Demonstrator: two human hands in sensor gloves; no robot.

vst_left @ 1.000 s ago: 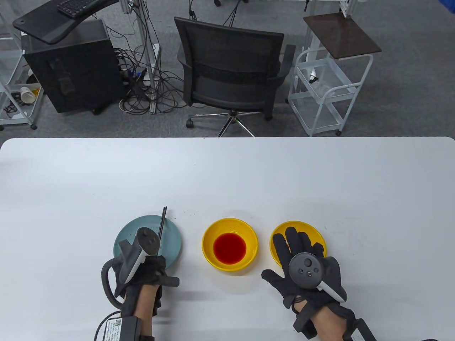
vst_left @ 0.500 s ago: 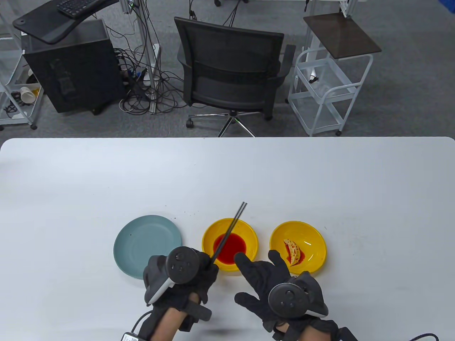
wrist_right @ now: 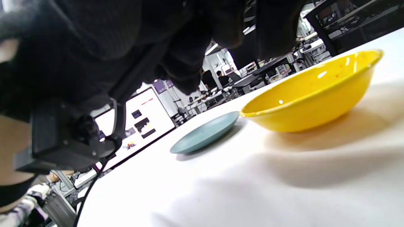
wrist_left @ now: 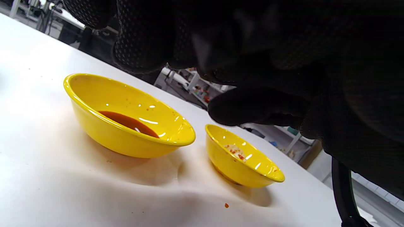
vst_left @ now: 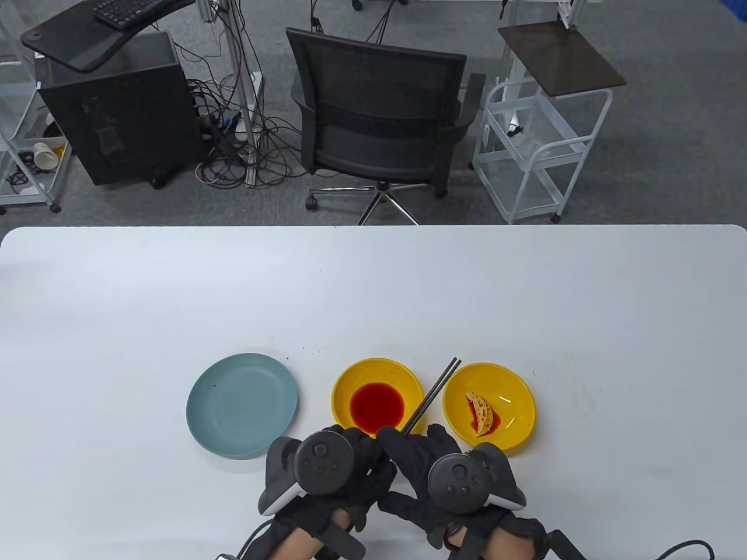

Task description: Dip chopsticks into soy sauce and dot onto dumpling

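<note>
A pair of black chopsticks points up and to the right, over the gap between the two yellow bowls. Their lower end vanishes where my two hands meet. My left hand is curled around that end. My right hand lies against it, its fingers on either side of the sticks; its hold is hidden. The middle bowl holds red sauce. The right bowl holds a sauce-stained dumpling. Both bowls show in the left wrist view: the sauce bowl and the dumpling bowl.
A teal plate lies left of the sauce bowl; it also shows in the right wrist view behind the sauce bowl. A few dark specks lie on the white table behind the plate. An office chair stands beyond the far edge.
My left hand lifted the chopsticks off the teal plate and carried them right, past the sauce bowl. My right hand left the dumpling bowl and moved left to meet my left hand.
</note>
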